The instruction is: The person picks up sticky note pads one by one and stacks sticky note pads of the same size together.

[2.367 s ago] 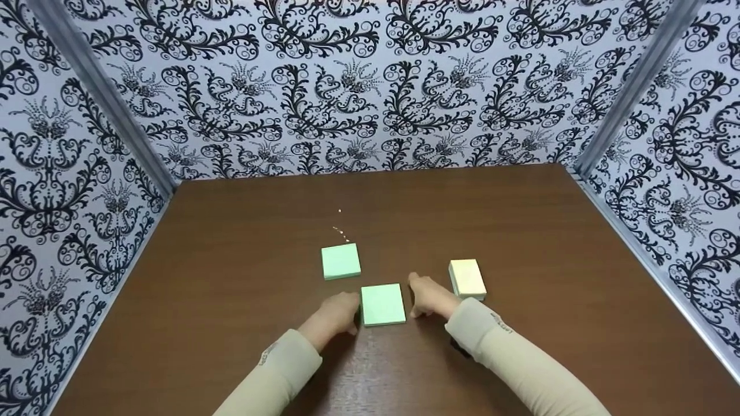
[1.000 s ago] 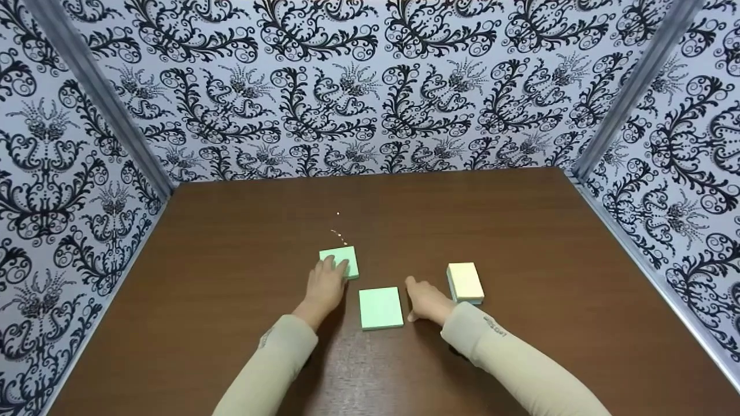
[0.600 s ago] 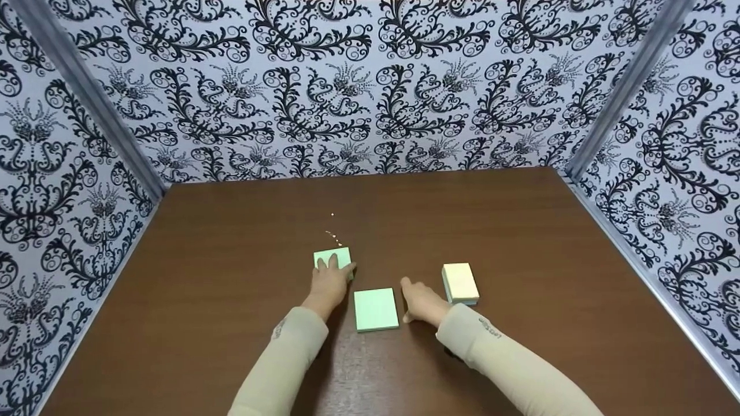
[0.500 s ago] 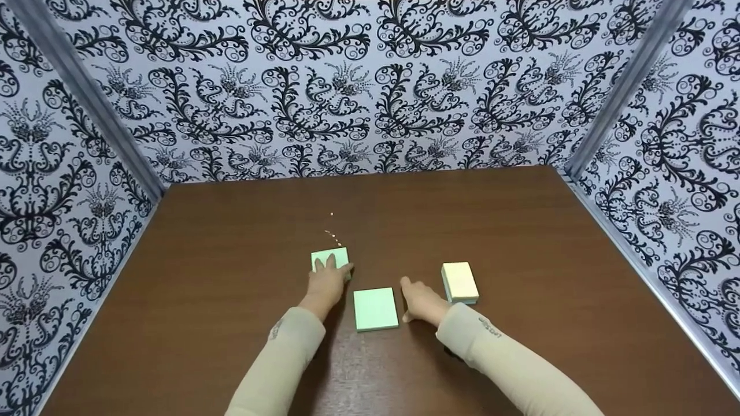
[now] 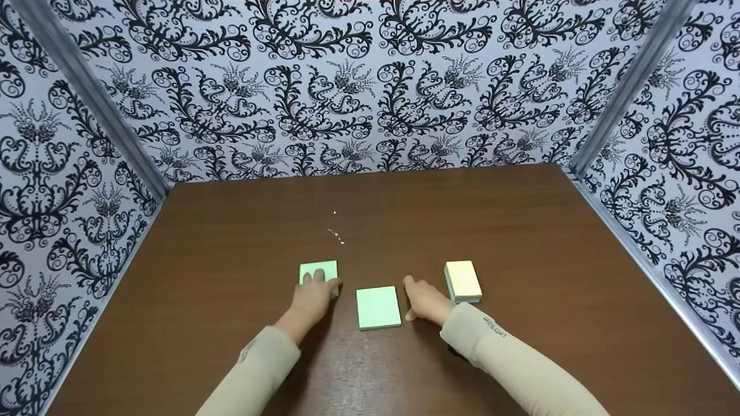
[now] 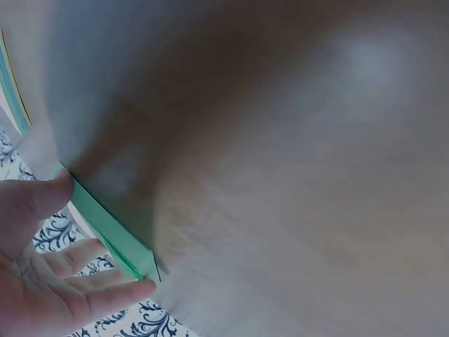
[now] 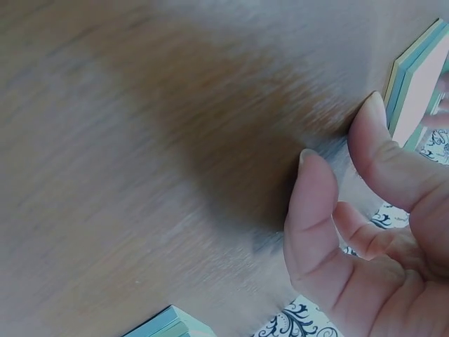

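Note:
My left hand point(image 5: 310, 301) lies over a green square sticky-note pad point(image 5: 318, 267) left of the middle of the table. Its thumb and fingers point(image 6: 116, 298) grip opposite edges of that pad, which stays flat on or very near the wood. Between my hands lies another pale green square stack point(image 5: 378, 308); layered yellow and blue edges show on it in the right wrist view. My right hand point(image 5: 429, 302) rests on the table just right of that stack, fingers loosely bent, with nothing held and a small gap to the stack.
A pale yellow-topped block of notes point(image 5: 463, 279) with a bluish lower layer stands right of my right hand. Light specks point(image 5: 336, 234) mark the brown table point(image 5: 491, 214) behind the pads. Patterned walls point(image 5: 370, 86) enclose the back and sides.
My left hand moved from beside the middle stack to the farther green pad and took hold of it. That pad has shifted left and nearer to me. The right hand stays put.

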A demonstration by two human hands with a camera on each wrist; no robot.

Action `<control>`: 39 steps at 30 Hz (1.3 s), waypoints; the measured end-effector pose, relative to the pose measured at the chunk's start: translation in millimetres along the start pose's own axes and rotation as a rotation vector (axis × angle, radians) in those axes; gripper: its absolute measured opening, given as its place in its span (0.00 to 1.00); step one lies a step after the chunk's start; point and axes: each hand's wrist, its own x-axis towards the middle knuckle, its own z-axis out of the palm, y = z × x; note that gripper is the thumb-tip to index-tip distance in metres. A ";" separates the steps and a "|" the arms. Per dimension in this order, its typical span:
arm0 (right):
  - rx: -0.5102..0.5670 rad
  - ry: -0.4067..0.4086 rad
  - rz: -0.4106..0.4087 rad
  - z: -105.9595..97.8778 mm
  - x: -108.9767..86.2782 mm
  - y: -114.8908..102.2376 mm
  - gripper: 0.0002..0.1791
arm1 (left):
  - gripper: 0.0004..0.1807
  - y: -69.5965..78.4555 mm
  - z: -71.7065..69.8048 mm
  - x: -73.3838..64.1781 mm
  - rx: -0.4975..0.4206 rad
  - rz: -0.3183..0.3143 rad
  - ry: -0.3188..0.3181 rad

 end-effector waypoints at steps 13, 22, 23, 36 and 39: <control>0.018 -0.002 -0.001 -1.2 0.1 4.4 0.33 | 0.14 6.5 4.3 -39.3 -0.024 0.066 0.106; 0.065 -0.016 0.013 -1.2 -1.8 3.0 0.34 | 0.13 21.1 8.2 -59.8 -0.006 0.096 0.150; 0.070 -0.017 0.015 -1.3 -2.0 2.9 0.34 | 0.13 22.9 8.5 -61.7 -0.002 0.096 0.153; 0.050 -0.011 0.025 1.3 -1.0 3.5 0.34 | 0.16 30.4 -1.9 -62.5 -0.034 0.010 0.178; 0.061 -0.010 0.021 1.3 -1.1 3.1 0.34 | 0.20 26.9 -6.9 -52.8 -0.008 -0.108 0.233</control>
